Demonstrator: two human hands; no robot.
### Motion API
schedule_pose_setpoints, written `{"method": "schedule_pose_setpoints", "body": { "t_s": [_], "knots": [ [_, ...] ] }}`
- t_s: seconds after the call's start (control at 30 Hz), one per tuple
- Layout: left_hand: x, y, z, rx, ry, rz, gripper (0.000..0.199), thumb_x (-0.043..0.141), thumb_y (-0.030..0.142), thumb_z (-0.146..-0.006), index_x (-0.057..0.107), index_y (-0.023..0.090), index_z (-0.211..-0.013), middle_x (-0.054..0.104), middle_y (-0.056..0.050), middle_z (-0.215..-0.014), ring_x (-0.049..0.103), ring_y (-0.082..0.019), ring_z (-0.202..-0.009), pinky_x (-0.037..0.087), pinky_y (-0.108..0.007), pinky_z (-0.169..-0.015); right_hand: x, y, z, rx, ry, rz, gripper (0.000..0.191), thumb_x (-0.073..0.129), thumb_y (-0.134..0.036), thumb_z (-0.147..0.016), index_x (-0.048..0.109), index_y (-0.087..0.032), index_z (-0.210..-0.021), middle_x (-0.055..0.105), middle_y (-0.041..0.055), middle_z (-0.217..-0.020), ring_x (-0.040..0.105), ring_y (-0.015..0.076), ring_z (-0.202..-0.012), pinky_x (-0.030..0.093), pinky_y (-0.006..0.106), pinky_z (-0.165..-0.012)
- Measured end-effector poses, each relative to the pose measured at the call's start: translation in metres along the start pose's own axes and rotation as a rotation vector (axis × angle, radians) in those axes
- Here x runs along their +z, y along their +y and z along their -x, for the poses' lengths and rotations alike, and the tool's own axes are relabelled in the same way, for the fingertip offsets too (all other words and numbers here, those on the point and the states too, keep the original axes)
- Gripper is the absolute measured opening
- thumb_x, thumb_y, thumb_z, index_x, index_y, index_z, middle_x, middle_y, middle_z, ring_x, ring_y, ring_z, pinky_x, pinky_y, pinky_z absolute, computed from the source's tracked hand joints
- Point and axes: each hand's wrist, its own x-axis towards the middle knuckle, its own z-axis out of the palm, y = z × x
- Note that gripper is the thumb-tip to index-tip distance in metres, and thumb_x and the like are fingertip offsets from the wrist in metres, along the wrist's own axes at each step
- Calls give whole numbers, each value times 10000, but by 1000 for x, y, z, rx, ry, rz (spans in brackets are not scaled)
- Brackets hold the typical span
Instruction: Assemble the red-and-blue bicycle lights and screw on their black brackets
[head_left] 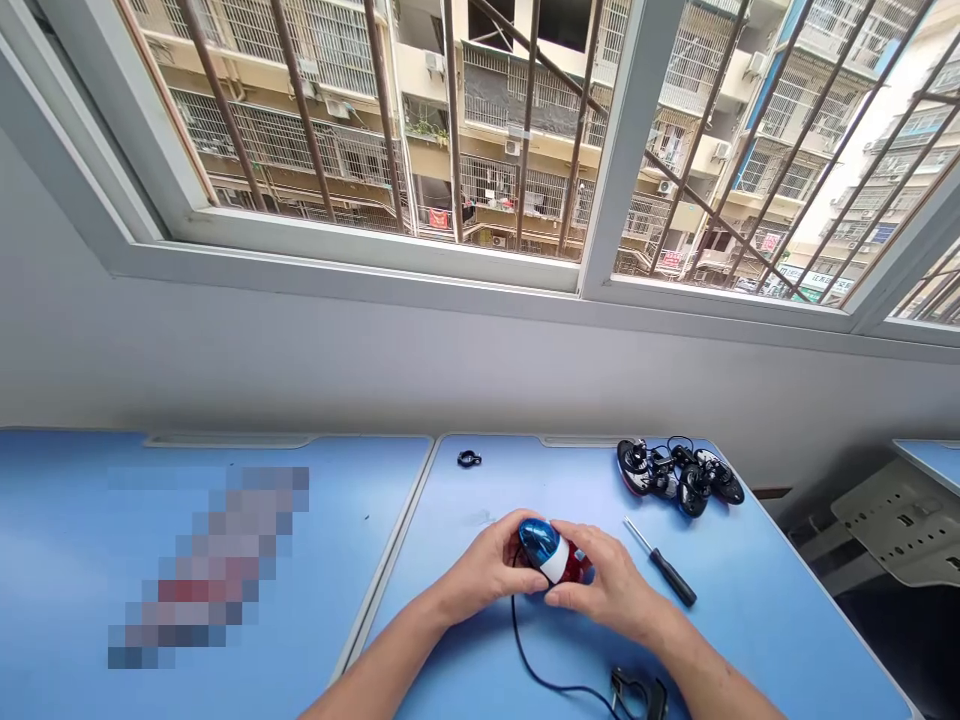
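Between my two hands, above the blue desk (450, 640), is a small egg-shaped bike siren light (553, 552), blue at one end, white in the middle and red at the other. My left hand (501, 560) grips its blue end, thumb below. My right hand (600, 578) holds the red end, fingers partly covering it. A black cable (525, 655) runs down from the light toward a black clamp (637, 692) at the front edge of view. To the right of my right hand lies a screwdriver (671, 577) with a black handle.
A small black ring clamp (469, 459) lies near the desk's back edge. Several black and silver lamp-like units (679, 475) with cables sit at the back right. A blurred-out item (210, 565) is on the left desk. A barred window (487, 130) rises behind.
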Motion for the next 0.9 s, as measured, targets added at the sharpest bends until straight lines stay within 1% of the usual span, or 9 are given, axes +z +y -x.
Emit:
{"method": "schedule_pose_setpoints", "body": {
  "t_s": [0.1,0.17,0.23,0.33,0.5,0.73,0.9],
  "knots": [
    [-1,1,1,-24,-4,-26,373,734,103,-584,518,183,-878,549,51,-791,481,-136,-732,360,-249,-624,3,-3,-1,106,2,-64,630,812,-214,-655,616,-207,-1254,690,53,-966,605,222,-830,498,363,-774],
    [-1,1,1,-35,-5,-32,386,757,115,-571,491,187,-841,527,65,-752,452,-121,-692,338,-235,-591,3,-7,-1,143,2,-110,606,800,-189,-651,639,-211,-1234,683,35,-897,589,198,-758,492,334,-713],
    [-1,2,0,-38,-11,-32,407,770,123,-561,467,192,-824,513,73,-733,436,-114,-675,324,-226,-571,3,-10,-2,164,7,-147,572,792,-165,-637,669,-227,-1193,674,16,-853,571,182,-720,478,314,-683],
    [-1,3,0,-43,-19,-36,417,773,130,-561,451,196,-817,500,80,-719,415,-105,-656,311,-218,-553,3,-12,-2,199,13,-197,538,779,-131,-611,701,-240,-1132,668,5,-849,566,174,-718,468,303,-679],
    [-1,6,1,-52,-24,-60,434,791,146,-559,445,200,-816,490,90,-708,395,-95,-638,313,-212,-548,2,-14,-2,264,10,-305,548,756,-107,-588,693,-197,-1125,655,0,-813,565,163,-706,464,287,-665],
    [-2,6,2,-30,-34,-46,424,788,151,-572,462,203,-838,506,83,-732,429,-107,-662,317,-217,-559,0,-17,-3,261,25,-344,530,743,-112,-580,702,-198,-1101,658,6,-853,568,168,-743,470,290,-685],
    [-2,6,4,-43,-40,-41,424,782,135,-568,473,200,-852,517,80,-743,440,-108,-674,332,-217,-572,-1,-14,-3,253,4,-344,531,751,-122,-583,701,-202,-1105,658,7,-859,586,178,-771,475,294,-699]
  ]
}}
